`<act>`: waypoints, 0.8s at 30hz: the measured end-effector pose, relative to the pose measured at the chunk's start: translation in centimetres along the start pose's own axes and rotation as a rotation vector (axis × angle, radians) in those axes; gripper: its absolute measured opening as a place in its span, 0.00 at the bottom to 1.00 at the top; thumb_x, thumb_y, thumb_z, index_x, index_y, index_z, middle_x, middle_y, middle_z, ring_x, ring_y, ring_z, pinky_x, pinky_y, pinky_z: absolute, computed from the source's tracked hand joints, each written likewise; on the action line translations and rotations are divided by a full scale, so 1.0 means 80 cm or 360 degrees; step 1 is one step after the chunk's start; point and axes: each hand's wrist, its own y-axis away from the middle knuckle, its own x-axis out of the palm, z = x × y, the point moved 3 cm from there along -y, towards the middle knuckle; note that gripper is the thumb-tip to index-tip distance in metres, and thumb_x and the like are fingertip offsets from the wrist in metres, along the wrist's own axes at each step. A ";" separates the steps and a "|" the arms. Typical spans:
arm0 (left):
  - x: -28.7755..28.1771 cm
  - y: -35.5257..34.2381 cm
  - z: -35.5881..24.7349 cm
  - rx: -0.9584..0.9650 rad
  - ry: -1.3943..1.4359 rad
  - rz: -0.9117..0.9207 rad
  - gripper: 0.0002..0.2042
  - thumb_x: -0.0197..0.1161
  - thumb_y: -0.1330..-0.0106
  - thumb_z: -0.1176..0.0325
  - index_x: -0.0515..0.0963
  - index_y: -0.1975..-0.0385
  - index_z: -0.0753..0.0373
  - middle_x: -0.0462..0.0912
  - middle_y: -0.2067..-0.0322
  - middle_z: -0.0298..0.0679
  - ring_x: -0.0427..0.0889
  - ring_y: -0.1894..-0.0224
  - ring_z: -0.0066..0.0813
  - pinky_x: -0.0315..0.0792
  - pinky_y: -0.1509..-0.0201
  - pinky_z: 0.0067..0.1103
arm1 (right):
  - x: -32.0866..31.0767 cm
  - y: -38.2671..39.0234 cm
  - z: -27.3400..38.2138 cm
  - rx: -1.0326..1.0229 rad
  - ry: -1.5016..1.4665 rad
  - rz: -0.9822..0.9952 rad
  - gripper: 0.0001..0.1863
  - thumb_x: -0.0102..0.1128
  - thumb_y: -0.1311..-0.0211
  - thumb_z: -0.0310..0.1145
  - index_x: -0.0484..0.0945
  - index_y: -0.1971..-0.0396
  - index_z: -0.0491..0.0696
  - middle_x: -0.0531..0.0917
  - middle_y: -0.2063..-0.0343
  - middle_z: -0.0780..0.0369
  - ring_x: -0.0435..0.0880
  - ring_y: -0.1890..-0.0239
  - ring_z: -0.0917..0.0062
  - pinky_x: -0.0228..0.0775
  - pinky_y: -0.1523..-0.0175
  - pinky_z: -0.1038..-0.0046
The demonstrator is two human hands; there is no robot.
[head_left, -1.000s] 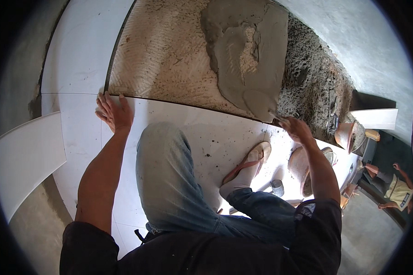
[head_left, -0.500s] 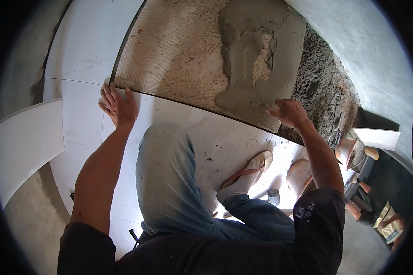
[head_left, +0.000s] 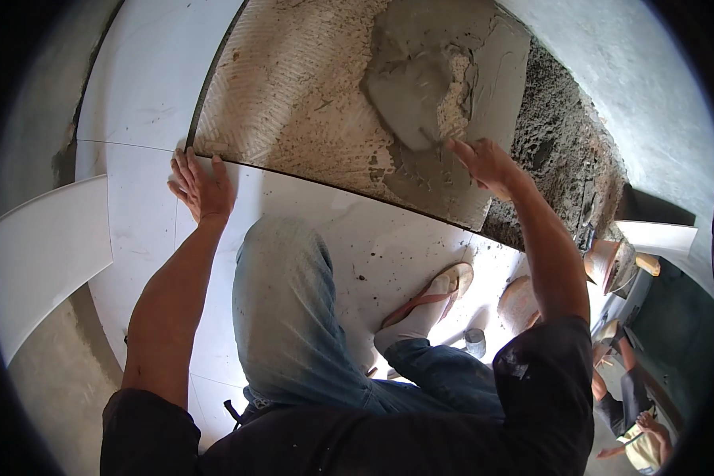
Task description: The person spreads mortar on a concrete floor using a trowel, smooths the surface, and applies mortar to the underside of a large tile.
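Note:
My left hand [head_left: 201, 187] lies on the white floor tiles [head_left: 309, 198] with its fingers apart. Its fingertips reach the near left corner of a large beige slab [head_left: 293, 95] with a fine ridged surface, like a tile's back. Wet grey mortar [head_left: 500, 71] covers the slab's right part, with a bare beige patch inside it. My right hand [head_left: 488, 166] is closed round the handle of a trowel [head_left: 434, 140] above the mortar. The trowel's blade is hard to tell from the grey mortar around it.
Rough dark mortar [head_left: 555, 119] lies between the slab and the right wall [head_left: 635, 79]. A sandal [head_left: 428, 297] on my foot, a small cup-like container [head_left: 474, 342] and a bucket [head_left: 603, 262] are at right. Another person [head_left: 631, 397] is at lower right. A white panel [head_left: 51, 254] stands left.
My right hand has moved up and slightly left with the trowel, and mortar has shifted away from the slab's near edge. My left hand stays in place. The other person has moved.

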 end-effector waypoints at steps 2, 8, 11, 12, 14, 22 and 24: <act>-0.001 0.000 0.000 0.0007 0.0093 0.0001 0.32 0.44 0.31 0.48 0.53 0.33 0.61 0.48 0.30 0.40 0.40 0.27 0.39 0.31 0.28 0.45 | 0.007 0.006 -0.035 -0.0205 0.0335 0.0047 0.36 0.40 0.34 0.64 0.76 0.72 0.40 0.80 0.80 0.56 0.78 0.84 0.74 0.74 0.65 0.62; 0.000 0.002 0.002 0.0021 0.0053 -0.0033 0.32 0.44 0.31 0.47 0.53 0.33 0.60 0.49 0.30 0.41 0.42 0.27 0.40 0.33 0.28 0.46 | 0.019 0.084 -0.122 -0.0001 0.0765 0.0033 0.33 0.44 0.38 0.65 0.78 0.65 0.45 0.83 0.71 0.51 0.82 0.63 0.54 0.72 0.55 0.56; 0.002 0.001 0.000 0.0017 0.0034 -0.0035 0.32 0.43 0.31 0.46 0.53 0.33 0.60 0.49 0.30 0.41 0.42 0.27 0.40 0.34 0.28 0.46 | 0.028 0.107 -0.162 0.0058 0.0805 0.0031 0.33 0.45 0.39 0.65 0.77 0.65 0.46 0.82 0.70 0.50 0.81 0.62 0.54 0.72 0.55 0.57; 0.004 0.001 0.001 0.0026 0.0038 -0.0031 0.32 0.43 0.31 0.46 0.53 0.33 0.60 0.49 0.30 0.41 0.42 0.27 0.40 0.34 0.28 0.46 | 0.029 0.111 -0.175 0.0066 0.0800 0.0031 0.33 0.45 0.39 0.65 0.77 0.65 0.46 0.82 0.70 0.50 0.81 0.62 0.54 0.72 0.55 0.57; 0.005 0.000 0.004 0.0029 0.0014 -0.0056 0.32 0.43 0.31 0.46 0.54 0.33 0.60 0.50 0.30 0.41 0.42 0.27 0.40 0.34 0.28 0.46 | 0.029 0.118 -0.197 0.0055 0.0770 -0.0039 0.33 0.46 0.40 0.66 0.77 0.65 0.46 0.82 0.70 0.50 0.81 0.62 0.54 0.71 0.56 0.56; 0.007 0.000 0.003 0.0022 0.0031 -0.0066 0.31 0.42 0.31 0.46 0.54 0.34 0.60 0.50 0.30 0.40 0.42 0.27 0.38 0.35 0.28 0.46 | -0.012 0.134 -0.247 0.0213 0.0816 -0.0225 0.34 0.47 0.44 0.71 0.75 0.71 0.49 0.80 0.76 0.56 0.81 0.69 0.60 0.71 0.62 0.61; 0.007 0.002 0.004 0.0042 0.0014 -0.0062 0.31 0.43 0.31 0.46 0.54 0.34 0.60 0.50 0.30 0.40 0.43 0.27 0.38 0.35 0.29 0.46 | -0.023 0.144 -0.248 0.0213 0.0718 -0.0403 0.35 0.47 0.46 0.72 0.75 0.72 0.50 0.80 0.76 0.58 0.81 0.71 0.62 0.71 0.65 0.63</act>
